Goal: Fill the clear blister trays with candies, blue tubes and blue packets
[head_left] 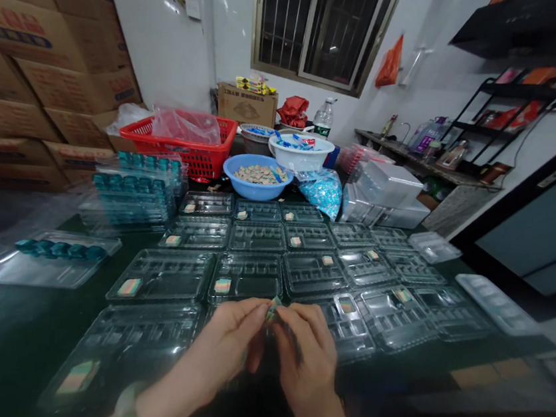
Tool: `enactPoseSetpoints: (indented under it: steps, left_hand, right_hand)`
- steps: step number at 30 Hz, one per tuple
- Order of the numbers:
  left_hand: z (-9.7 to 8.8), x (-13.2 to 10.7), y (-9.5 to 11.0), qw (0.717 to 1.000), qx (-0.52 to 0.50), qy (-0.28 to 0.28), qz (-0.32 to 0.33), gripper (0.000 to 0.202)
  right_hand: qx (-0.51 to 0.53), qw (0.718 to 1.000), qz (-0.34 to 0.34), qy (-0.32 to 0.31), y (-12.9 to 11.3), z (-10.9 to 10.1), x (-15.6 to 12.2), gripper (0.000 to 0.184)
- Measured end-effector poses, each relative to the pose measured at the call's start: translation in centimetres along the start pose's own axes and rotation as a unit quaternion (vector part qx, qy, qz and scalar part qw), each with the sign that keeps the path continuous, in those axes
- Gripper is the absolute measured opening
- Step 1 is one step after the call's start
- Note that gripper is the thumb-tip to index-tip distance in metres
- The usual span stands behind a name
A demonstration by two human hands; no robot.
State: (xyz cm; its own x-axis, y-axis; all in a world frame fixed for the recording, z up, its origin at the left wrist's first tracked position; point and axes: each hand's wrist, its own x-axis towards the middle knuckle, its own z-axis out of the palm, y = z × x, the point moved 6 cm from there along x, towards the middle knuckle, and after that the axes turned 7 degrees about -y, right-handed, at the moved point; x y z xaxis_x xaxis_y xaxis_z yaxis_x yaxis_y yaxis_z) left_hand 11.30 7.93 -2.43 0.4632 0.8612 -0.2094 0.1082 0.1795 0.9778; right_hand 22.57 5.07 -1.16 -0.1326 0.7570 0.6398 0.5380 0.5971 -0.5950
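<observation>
White walls [169, 55] and a dark window with bars [323, 26] stand behind a dark green worktop [3, 331], with brown cardboard boxes [34, 53] piled high on the left. Clear plastic trays [175, 270] sit there in rows, many with small striped blocks [129, 286] inside, and a round blue bowl [256, 190] is behind them. Above the middle trays, the left hand [231, 327] and right hand [311, 346] pinch one small greenish piece [273, 307] in their fingertips.
</observation>
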Motion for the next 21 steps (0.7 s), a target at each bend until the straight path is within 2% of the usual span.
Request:
enactPoseSetpoints:
  steps: [6,11,21]
  left_hand:
    - [-0.2,0.4,-0.5,0.999,-0.038,0.02,-0.014,0.04]
    - [-0.2,0.5,-0.6,0.998,-0.046,0.024,-0.02,0.041]
    - [-0.6,1.0,-1.5,0.998,-0.052,-0.016,-0.039,0.037]
  right_hand:
    - [0.022,1.0,0.015,-0.003,0.2,0.1,-0.2,0.027]
    - [0.076,0.995,0.051,-0.036,0.3,0.1,0.2,0.023]
    - [0.152,0.981,0.083,-0.089,0.8,0.6,0.2,0.014]
